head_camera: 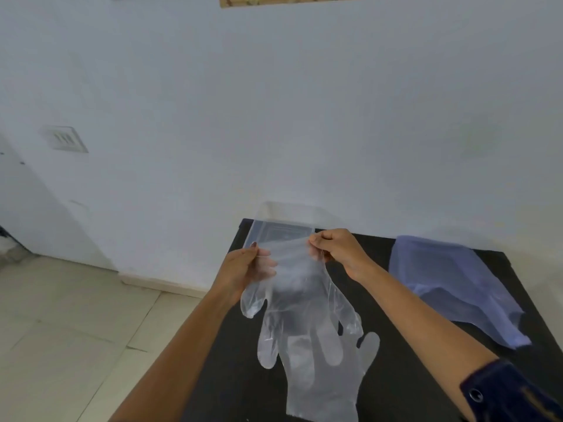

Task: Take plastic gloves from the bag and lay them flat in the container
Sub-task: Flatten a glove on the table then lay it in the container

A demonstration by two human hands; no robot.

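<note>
A clear plastic glove hangs fingers-down over the black table. My left hand and my right hand pinch its cuff at the two top corners and hold it spread between them. A second clear glove lies flat on the table below, thumb pointing right. The clear plastic container stands at the table's far edge, just behind the held glove's cuff. A bluish plastic bag lies flat on the table to the right of my right hand.
A white wall rises right behind the table. The table's left edge drops to a tiled floor. A dark blue sleeve shows on my right upper arm at the bottom right.
</note>
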